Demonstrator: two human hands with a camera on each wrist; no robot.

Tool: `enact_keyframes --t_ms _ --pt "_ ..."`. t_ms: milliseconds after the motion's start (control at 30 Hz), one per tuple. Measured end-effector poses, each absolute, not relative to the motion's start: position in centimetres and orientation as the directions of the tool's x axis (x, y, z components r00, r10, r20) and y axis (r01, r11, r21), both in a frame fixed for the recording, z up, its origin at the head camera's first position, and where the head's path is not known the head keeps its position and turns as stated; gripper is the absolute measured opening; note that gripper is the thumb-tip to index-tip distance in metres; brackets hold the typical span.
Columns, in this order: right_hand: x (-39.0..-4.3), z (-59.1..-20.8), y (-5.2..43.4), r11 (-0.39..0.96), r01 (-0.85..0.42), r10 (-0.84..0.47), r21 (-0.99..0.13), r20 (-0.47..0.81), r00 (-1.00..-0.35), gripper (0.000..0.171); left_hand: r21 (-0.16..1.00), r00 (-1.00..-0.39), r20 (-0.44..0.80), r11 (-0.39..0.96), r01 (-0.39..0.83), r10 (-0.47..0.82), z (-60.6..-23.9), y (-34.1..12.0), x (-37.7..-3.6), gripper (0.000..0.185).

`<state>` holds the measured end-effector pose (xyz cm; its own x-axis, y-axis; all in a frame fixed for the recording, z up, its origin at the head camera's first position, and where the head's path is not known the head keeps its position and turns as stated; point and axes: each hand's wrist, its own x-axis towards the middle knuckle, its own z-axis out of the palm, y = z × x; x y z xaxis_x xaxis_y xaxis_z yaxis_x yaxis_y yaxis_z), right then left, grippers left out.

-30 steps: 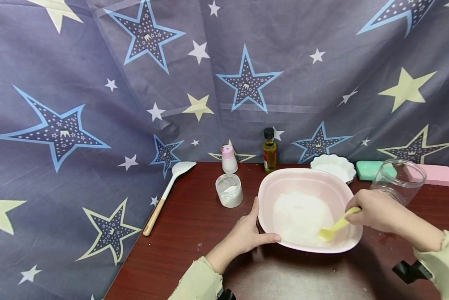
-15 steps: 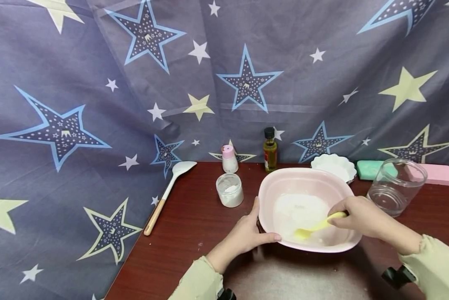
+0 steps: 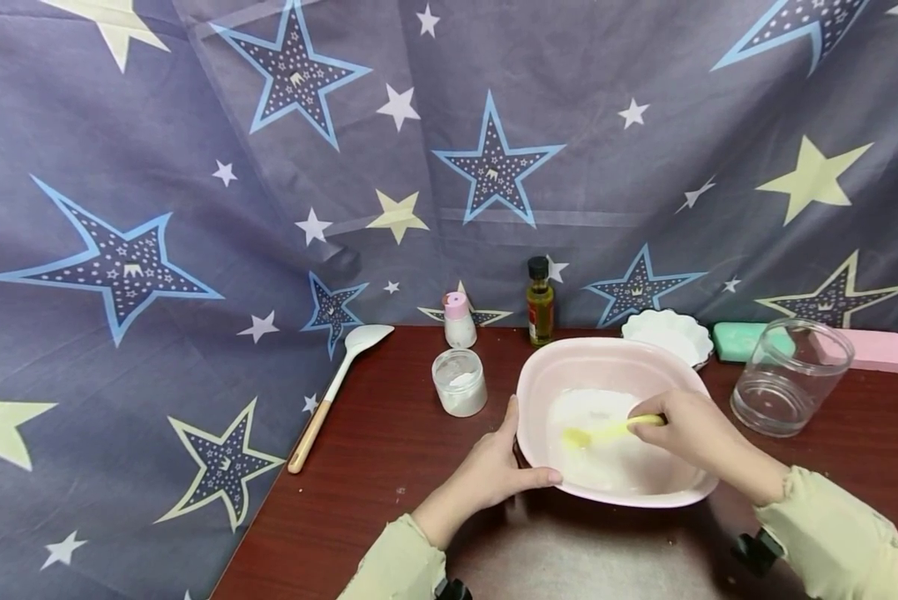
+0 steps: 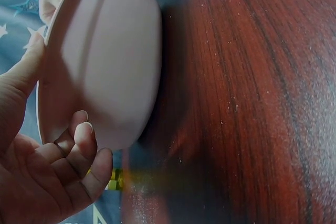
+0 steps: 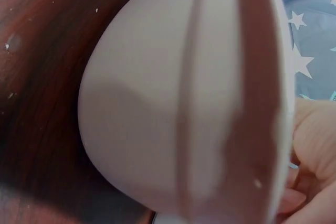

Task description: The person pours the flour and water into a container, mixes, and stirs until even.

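Observation:
A pale pink basin [image 3: 606, 362] stands on the table with a white, milky-looking mixture [image 3: 606, 467] in it. My left hand [image 3: 490, 471] holds its left side, thumb at the rim; the left wrist view shows the other fingers curled under the rim against the outer wall [image 4: 123, 51]. In my right hand [image 3: 696, 429] I grip the handle of a yellow spoon [image 3: 605, 432] over the basin's right half. The spoon's head, slightly blurred, lies in the white mixture left of the middle. From the right wrist the basin's wall [image 5: 142, 93] hides most of that hand.
Behind the basin stand an oil bottle [image 3: 540, 308], a pink-capped shaker [image 3: 460, 325] and a fluted white dish [image 3: 666, 329]. A jar of white powder [image 3: 460, 392] and a white ladle [image 3: 336, 383] are left; a clear glass jar [image 3: 782, 400] and green [image 3: 737, 342] and pink [image 3: 880, 350] blocks are right.
My right hand has swept the spoon leftward through the white mixture, from the basin's near right side to left of its middle. The left hand and the basin have stayed put.

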<state>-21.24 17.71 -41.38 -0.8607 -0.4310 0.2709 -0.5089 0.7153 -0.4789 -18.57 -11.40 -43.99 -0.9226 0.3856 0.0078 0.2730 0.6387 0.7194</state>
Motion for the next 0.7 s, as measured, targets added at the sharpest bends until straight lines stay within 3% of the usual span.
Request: enact_keyframes --t_ms 700 --pt "-22.6 -41.8 16.6 0.800 -0.445 -0.325 -0.402 0.333 -0.885 0.008 0.722 -0.917 0.013 0.631 0.284 0.399 -44.1 -11.5 -18.7 0.122"
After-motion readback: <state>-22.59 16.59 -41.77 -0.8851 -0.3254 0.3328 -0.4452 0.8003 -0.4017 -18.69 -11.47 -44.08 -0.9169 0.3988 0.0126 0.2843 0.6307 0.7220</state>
